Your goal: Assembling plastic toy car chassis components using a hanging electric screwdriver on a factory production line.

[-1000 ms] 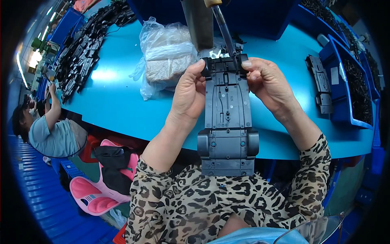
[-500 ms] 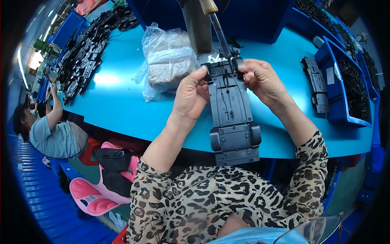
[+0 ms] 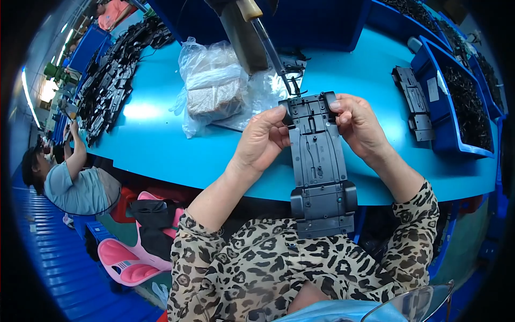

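Both my hands hold a long black plastic toy-car chassis [image 3: 319, 155] by its far end, its ribbed face with small holes turned up. My left hand [image 3: 263, 137] pinches the left far corner, thumb on top and fingers curled beneath. At the right far corner my right hand [image 3: 359, 123] grips likewise. Just beyond the far edge hangs a slanted metal rod [image 3: 271, 48] with a cream collar, its thin dark tip close to the chassis; whether they touch I cannot tell. The near end of the chassis reaches over the table edge, in front of my body.
A plastic-wrapped bundle [image 3: 214, 96] lies left of centre on the blue table [image 3: 155, 139]. Heaped black parts [image 3: 115, 75] cover the far left. Another chassis [image 3: 413, 102] lies beside a blue bin [image 3: 456, 107] of small black parts. A co-worker [image 3: 80, 182] sits at left near a pink chair [image 3: 129, 263].
Both hands have drawn the chassis toward me and slightly right. Its far end, earlier under the rod's tip, is now just nearer to me than the tip. The view has shifted a little.
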`<state>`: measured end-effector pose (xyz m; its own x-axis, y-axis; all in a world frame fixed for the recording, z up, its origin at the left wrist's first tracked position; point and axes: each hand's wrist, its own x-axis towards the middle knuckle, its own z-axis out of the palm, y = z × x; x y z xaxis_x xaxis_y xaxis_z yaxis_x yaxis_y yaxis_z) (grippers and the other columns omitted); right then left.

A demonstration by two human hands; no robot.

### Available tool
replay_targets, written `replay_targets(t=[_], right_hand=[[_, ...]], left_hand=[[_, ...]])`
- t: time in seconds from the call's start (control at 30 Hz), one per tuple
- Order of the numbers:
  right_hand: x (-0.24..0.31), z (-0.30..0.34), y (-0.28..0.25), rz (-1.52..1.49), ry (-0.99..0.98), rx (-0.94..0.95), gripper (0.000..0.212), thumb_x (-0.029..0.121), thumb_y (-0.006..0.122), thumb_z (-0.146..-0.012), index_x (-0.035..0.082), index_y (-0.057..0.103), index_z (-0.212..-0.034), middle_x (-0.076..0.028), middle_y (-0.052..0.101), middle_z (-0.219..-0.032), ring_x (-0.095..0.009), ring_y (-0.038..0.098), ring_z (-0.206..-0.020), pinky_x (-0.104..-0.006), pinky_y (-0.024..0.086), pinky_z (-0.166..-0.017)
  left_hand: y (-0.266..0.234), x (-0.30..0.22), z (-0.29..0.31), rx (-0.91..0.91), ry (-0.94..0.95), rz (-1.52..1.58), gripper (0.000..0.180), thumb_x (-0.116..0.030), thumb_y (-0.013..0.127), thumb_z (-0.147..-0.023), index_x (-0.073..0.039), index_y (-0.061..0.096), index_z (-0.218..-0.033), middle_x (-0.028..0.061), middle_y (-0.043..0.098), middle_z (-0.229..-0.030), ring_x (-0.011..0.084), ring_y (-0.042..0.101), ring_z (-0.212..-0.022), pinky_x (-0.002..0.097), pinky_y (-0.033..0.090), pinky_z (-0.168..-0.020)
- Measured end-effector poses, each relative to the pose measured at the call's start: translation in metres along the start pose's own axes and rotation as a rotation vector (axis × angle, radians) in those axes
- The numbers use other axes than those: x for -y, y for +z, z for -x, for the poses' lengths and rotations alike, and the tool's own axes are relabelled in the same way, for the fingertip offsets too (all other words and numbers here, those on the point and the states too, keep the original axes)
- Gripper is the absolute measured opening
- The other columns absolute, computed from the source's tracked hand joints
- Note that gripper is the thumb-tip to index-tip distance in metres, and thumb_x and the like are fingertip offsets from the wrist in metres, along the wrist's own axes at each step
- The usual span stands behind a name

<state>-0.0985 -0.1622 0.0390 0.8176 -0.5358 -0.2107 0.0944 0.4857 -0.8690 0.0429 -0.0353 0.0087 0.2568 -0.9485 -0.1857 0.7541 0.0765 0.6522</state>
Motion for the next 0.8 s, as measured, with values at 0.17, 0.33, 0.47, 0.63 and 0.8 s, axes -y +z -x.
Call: replay_targets(t=[0.17,0.33,0.47,0.63,0.8], right_hand=[[0.006,0.004,0.009,0.019,-0.01,-0.01,0.02,0.016,0.057,-0.074,0.011,0.045,-0.06,0.006,0.043,-0.052,-0.004,0.045,-0.045,-0.0186,0.038,-0.044],[0.007,0.003,0.009,0.007,-0.003,0.002,0.02,0.017,0.058,-0.074,0.01,0.045,-0.06,0.006,0.043,-0.051,-0.005,0.046,-0.045,-0.0197,0.038,-0.044],[0.009,0.003,0.011,0.004,0.0,0.001,0.021,0.017,0.058,-0.074,0.01,0.045,-0.06,0.006,0.043,-0.051,-0.005,0.046,-0.045,-0.0197,0.038,-0.043],[0.01,0.004,0.011,0.013,-0.01,0.008,0.021,0.017,0.057,-0.075,0.01,0.045,-0.06,0.005,0.043,-0.052,-0.005,0.046,-0.046,-0.0197,0.038,-0.044],[0.012,0.004,0.014,0.029,-0.018,0.001,0.021,0.018,0.057,-0.075,0.01,0.045,-0.059,0.005,0.043,-0.052,-0.005,0.046,-0.046,-0.0195,0.038,-0.044]], left_hand=[[0.001,-0.001,0.001,0.002,0.02,0.058,0.026,-0.024,0.052,-0.081,0.0,0.054,-0.092,0.0077,0.059,-0.084,0.0131,0.058,-0.072,0.0265,0.049,-0.063],[0.001,-0.004,-0.001,0.035,0.013,0.103,0.026,-0.024,0.052,-0.081,0.0,0.054,-0.092,0.0087,0.059,-0.086,0.0143,0.059,-0.075,0.0267,0.05,-0.062],[0.002,-0.004,-0.002,0.007,0.027,0.098,0.025,-0.023,0.052,-0.081,0.0,0.054,-0.092,0.0087,0.059,-0.086,0.0142,0.059,-0.074,0.0263,0.05,-0.062],[0.003,-0.006,-0.001,0.013,0.029,0.105,0.026,-0.023,0.053,-0.081,0.0,0.055,-0.092,0.0086,0.059,-0.084,0.014,0.059,-0.074,0.0255,0.05,-0.061],[0.004,-0.007,-0.001,0.046,0.041,0.131,0.026,-0.023,0.053,-0.081,0.0,0.055,-0.091,0.0087,0.059,-0.084,0.0137,0.059,-0.074,0.0255,0.05,-0.061]])
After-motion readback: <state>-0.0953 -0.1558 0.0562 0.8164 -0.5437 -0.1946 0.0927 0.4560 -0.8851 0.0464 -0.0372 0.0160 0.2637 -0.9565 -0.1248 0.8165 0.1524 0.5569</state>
